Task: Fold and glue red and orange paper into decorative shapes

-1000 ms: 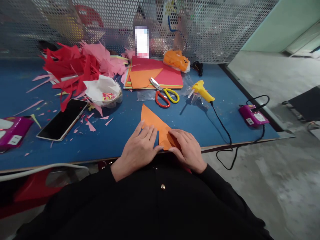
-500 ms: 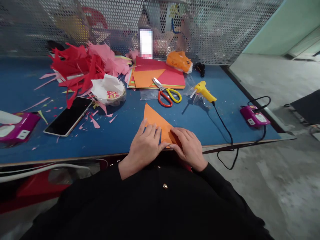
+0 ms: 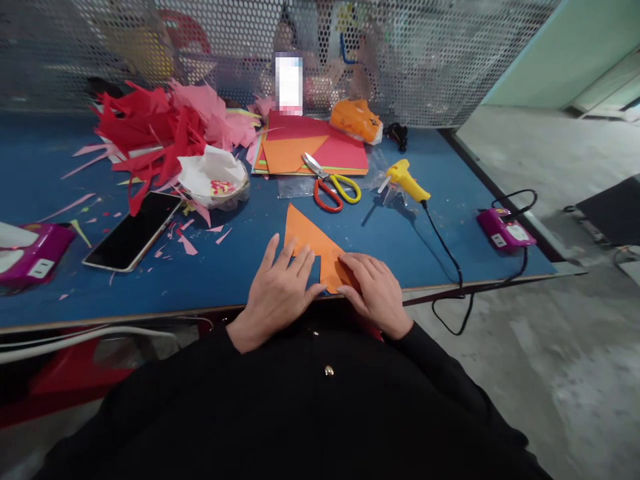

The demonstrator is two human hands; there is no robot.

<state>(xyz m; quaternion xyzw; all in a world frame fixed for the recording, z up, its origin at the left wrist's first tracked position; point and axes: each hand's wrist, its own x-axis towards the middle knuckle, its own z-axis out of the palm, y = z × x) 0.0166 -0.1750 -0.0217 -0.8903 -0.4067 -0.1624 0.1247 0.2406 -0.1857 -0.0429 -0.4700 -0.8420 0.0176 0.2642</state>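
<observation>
Folded orange paper lies at the front edge of the blue table, a pointed corner towards the back. My left hand is spread palm down at its left side, the fingertips on or just at the paper and the thumb near its front corner. On the right side, my right hand holds the paper, its fingers bent together over the sheet and the thumb by the front corner. Part of the paper is hidden under the right fingers. Behind it rest scissors with one red and one yellow handle.
Coloured sheets are stacked behind the scissors. A yellow glue gun stands to the right, its cord running to a purple power socket. Leftward are a phone, a paper-lined bowl and red paper scraps.
My left hand has slid slightly left and its fingers have spread, the thumb drawing away from the right thumb. My right hand stays on the orange paper. The view has shifted slightly.
</observation>
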